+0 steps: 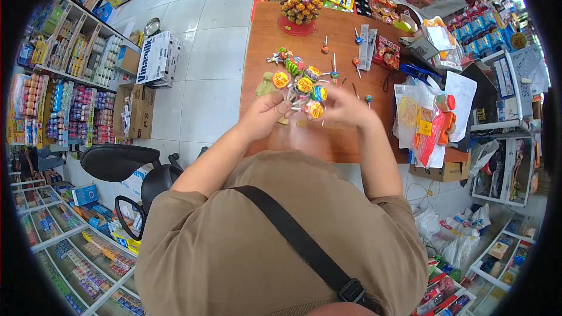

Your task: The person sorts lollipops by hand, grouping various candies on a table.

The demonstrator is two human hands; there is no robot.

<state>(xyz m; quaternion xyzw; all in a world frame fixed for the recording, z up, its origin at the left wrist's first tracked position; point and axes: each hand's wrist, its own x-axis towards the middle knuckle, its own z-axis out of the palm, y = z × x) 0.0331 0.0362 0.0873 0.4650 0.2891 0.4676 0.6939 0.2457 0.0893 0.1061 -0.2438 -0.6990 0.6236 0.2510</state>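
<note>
A bunch of wrapped lollipops [304,85], with yellow, pink, blue and green wrappers, stands above the near part of the wooden table. My left hand [266,115] is closed around their white sticks, heads pointing up and outward. Right beside the bunch, my right hand [349,106] curves toward the blue-wrapped lollipop [319,93] with fingers apart; its fingertips are partly hidden and blurred. Beyond the bunch lie more lollipops, among them a green-and-red one [291,65]. Single lollipops lie to the right, one orange [325,49] and one blue-green [368,99].
On the brown table [263,35], a round lollipop stand [300,3] with a red base rises at the back. A red Kokomi packet [387,52] and plastic-wrapped papers [430,120] occupy the right side. A black chair [120,160] is at left, near a Vinamilk carton [157,58].
</note>
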